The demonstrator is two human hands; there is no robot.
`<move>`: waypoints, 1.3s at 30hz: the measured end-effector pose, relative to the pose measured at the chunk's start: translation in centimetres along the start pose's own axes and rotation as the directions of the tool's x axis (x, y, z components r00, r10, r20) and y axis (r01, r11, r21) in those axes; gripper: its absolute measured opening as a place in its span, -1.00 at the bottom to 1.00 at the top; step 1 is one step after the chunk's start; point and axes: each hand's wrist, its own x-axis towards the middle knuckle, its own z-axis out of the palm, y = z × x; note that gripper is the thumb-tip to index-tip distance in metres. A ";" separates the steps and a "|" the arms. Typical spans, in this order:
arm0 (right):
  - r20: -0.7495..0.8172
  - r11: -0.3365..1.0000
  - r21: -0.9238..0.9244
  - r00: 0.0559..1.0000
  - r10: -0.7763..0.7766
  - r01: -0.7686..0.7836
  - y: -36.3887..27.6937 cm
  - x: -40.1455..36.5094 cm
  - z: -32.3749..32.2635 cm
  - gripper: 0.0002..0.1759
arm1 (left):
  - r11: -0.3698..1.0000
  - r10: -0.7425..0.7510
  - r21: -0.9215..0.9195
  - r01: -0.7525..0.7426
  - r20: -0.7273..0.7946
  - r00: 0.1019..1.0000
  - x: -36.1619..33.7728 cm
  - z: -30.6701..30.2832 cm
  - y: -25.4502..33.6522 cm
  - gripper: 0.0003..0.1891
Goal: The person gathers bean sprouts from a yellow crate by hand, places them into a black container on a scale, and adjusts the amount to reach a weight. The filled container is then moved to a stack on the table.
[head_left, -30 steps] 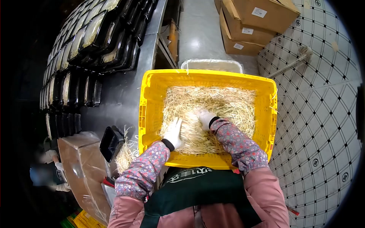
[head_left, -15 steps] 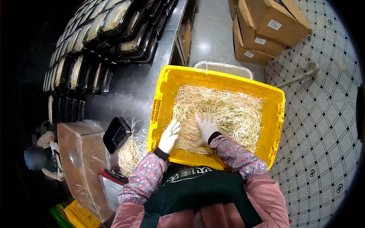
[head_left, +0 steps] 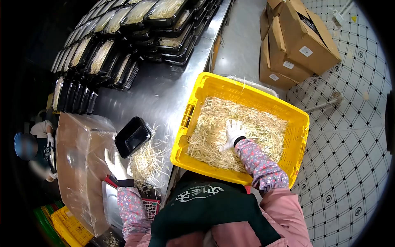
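Observation:
My right hand (head_left: 234,133), in a white glove, lies with spread fingers on the bean sprouts (head_left: 255,123) in the yellow crate (head_left: 297,136). My gloved left hand (head_left: 116,165) is beside the empty black plastic tray (head_left: 132,136), its fingers apart and nothing in them. It is close to the tray's lower left edge; whether it touches cannot be made out. A loose heap of sprouts (head_left: 147,162) lies on the metal table just right of that hand. Below the heap, a keypad with a red frame (head_left: 151,208) is partly covered by my left sleeve.
Sprout-filled black trays (head_left: 164,10) are stacked on the metal table (head_left: 158,90) at upper left. A plastic-wrapped carton (head_left: 76,164) stands left of my left hand. Cardboard boxes (head_left: 304,41) are beyond the crate. Another person (head_left: 43,144) is at far left.
My left hand has left the crate's near left edge and moved left to the black tray. My right hand stays on the sprouts. The view has shifted, showing more table.

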 end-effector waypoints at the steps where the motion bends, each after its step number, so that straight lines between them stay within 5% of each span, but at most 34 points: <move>1: -0.005 1.000 0.005 1.000 0.024 -0.024 -0.7 -0.3 0.2 0.68 | 0.999 -0.009 0.050 0.009 -0.013 1.000 1.3 -1.2 -2.6 -0.35; 2: -0.105 0.997 -0.062 0.994 0.044 -0.051 -1.0 -0.2 1.4 0.57 | 0.995 -0.015 0.101 0.018 -0.026 1.000 3.7 -3.1 -7.1 -0.33; 5: 0.006 0.994 0.088 0.998 0.059 -0.059 -0.1 1.9 2.2 0.37 | 0.991 -0.121 0.046 0.122 -0.030 0.992 6.1 -4.2 -12.6 -0.30; 6: -0.198 0.995 0.102 0.980 -0.003 0.023 0.5 1.6 3.3 0.06 | 0.986 -0.161 0.045 0.161 -0.004 0.987 6.0 -4.0 -12.5 -0.31; 9: -0.168 0.978 0.207 0.986 0.000 0.035 1.0 -1.1 1.3 -0.15 | 0.977 -0.207 0.034 0.209 -0.069 0.976 4.0 -0.3 -8.6 -0.30; 11: -0.212 0.934 0.357 0.976 0.058 0.022 2.3 -1.8 1.6 -0.03 | 0.972 -0.194 0.122 0.203 -0.081 0.978 5.5 -0.3 -10.5 -0.43; 13: -0.299 0.781 0.603 0.954 0.031 0.164 5.0 -1.7 2.8 -0.07 | 0.968 -0.247 -0.060 0.242 -0.083 0.965 6.9 -0.6 -13.1 -0.76; 14: -0.484 0.542 0.709 0.871 -0.090 0.450 8.1 2.0 7.2 -0.11 | 0.979 -0.202 -0.064 0.195 -0.124 0.972 8.3 -1.0 -16.2 -0.81; 15: -0.510 0.213 0.825 0.852 -0.117 0.523 8.3 -0.8 4.9 -0.18 | 0.987 -0.156 -0.065 0.147 -0.161 0.974 9.4 -1.5 -18.4 -0.85; 17: -0.427 -0.190 0.894 0.899 -0.093 0.405 9.5 -5.1 1.6 -0.25 | 0.990 -0.124 -0.093 0.104 -0.249 0.960 10.1 -2.2 -18.4 -0.87; 18: -0.373 -0.135 0.922 0.926 -0.065 0.362 11.7 -5.5 1.9 -0.31 | 0.992 -0.076 -0.116 0.043 -0.301 0.951 11.3 -3.2 -19.0 -0.84; 20: -0.389 -0.321 0.885 0.915 -0.110 0.337 15.2 -5.1 3.3 -0.42 | 0.981 -0.029 -0.186 -0.047 -0.387 0.922 9.3 -1.8 -16.9 -0.78; 24: -0.366 -0.426 0.872 0.899 -0.242 0.240 19.3 -5.2 4.9 -0.75 | 0.963 -0.020 -0.250 -0.099 -0.433 0.901 0.8 -0.6 -6.0 -0.67; 28: -0.443 -0.176 0.893 0.877 -0.183 0.414 16.1 -5.8 1.8 -0.68 | 0.933 0.032 -0.319 -0.169 -0.392 0.920 -2.9 -1.2 -3.0 -0.61; 30: -0.422 -0.148 0.907 0.868 -0.264 0.396 14.6 -3.8 2.2 -0.35 | 0.931 0.148 -0.256 -0.261 -0.388 0.910 -5.5 -0.8 -0.4 -0.63; 31: -0.458 0.485 0.665 0.823 -0.337 0.568 15.3 -2.7 2.1 -0.19 | 0.914 0.158 -0.291 -0.283 -0.385 0.909 -6.8 -0.7 1.4 -0.64; 33: -0.426 0.141 0.859 0.840 -0.337 0.492 13.7 -3.0 1.4 -0.16 | 0.882 0.238 -0.314 -0.353 -0.351 0.906 -6.6 -2.6 0.6 -0.64; 34: -0.448 0.317 0.779 0.834 -0.322 0.541 12.7 -4.1 -0.5 -0.14 | 0.860 0.205 -0.376 -0.346 -0.366 0.908 -7.7 -2.9 1.6 -0.65; 35: -0.455 0.336 0.753 0.816 -0.357 0.567 11.7 -3.9 -1.4 -0.10 | 0.862 0.235 -0.351 -0.365 -0.360 0.903 -7.8 -3.6 1.2 -0.64; 39: -0.498 0.711 0.265 0.724 -0.477 0.652 2.4 -10.2 -9.2 -0.09 | 0.846 0.467 -0.054 -0.530 -0.402 0.787 -9.6 -4.4 3.8 -0.59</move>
